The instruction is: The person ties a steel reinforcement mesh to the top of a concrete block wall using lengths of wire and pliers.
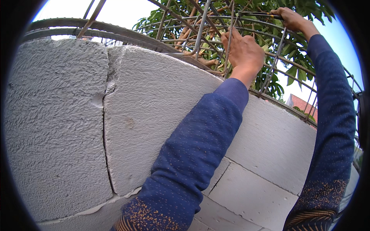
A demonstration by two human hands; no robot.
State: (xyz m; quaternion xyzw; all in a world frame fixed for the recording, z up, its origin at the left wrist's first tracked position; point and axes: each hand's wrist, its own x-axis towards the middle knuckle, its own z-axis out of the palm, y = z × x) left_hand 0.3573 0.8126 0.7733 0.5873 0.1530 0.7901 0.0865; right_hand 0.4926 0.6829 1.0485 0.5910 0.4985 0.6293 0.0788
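My left hand (245,52) is raised to the top of the wall, its fingers closed round a thin upright steel bar (230,42) of the rebar cage. Farther right and higher up, my right hand (292,20) is wrapped round the dark and orange handles of what look like pliers (266,15). Their metal end points left, over the top bars of the cage and beyond my left hand. Leaves and bars behind make the jaws hard to make out. Both arms wear dark blue patterned sleeves.
The grey block wall (154,88) fills the view below the cage, with a cracked, chipped joint (105,142) at left. Long ribbed bars (115,34) run along its top edge. Behind stand leafy branches (293,71) and a red tiled roof (304,104).
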